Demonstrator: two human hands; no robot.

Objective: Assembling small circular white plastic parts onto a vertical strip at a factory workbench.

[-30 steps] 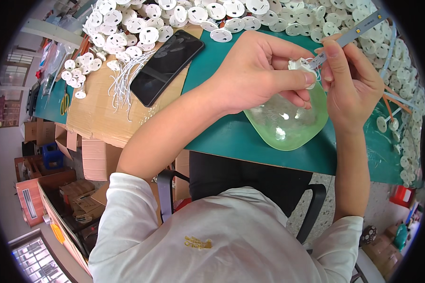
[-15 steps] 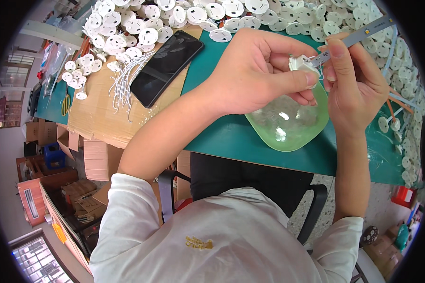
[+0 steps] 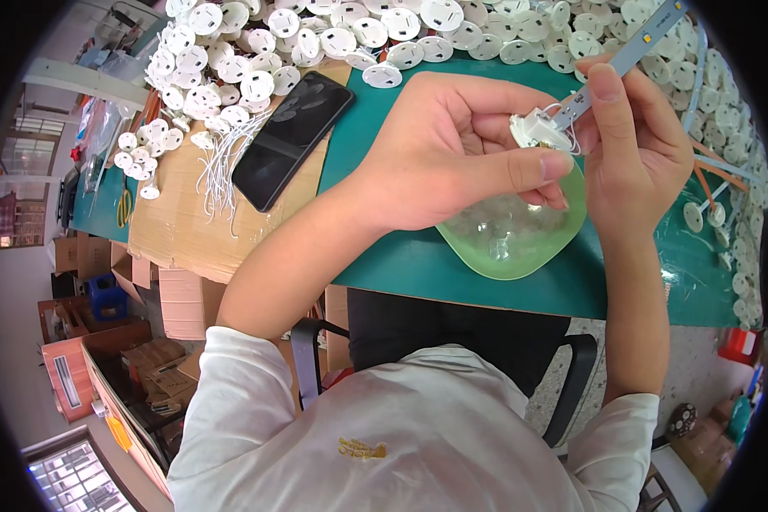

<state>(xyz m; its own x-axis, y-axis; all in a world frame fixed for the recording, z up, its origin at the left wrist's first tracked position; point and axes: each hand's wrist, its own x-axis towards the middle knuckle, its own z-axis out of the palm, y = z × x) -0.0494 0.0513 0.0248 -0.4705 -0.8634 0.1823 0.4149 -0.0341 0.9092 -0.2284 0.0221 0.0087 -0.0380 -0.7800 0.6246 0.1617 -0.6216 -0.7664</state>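
Between its thumb and fingers my left hand (image 3: 439, 162) grips a white round plastic end cap (image 3: 533, 130) with a raised block and thin white wires. My right hand (image 3: 644, 162) pinches a narrow light-grey LED strip (image 3: 631, 53), which slants up to the right and carries small yellow LEDs. The strip's lower end meets the cap's block; whether it is inserted cannot be made out. Below both hands sits a green bowl (image 3: 516, 266) with clear, shiny contents too indistinct to name.
White round caps (image 3: 369, 32) lie heaped along the back and right of the green table (image 3: 401, 264). On cardboard (image 3: 175, 218) at the left are a black phone (image 3: 292, 141) and a bundle of white wires (image 3: 219, 171). Scissors (image 3: 125, 207) lie farther left.
The cap has turned in my left hand, so more of its disc and block shows. The LED strip now slants more steeply. The whole view has shifted slightly.
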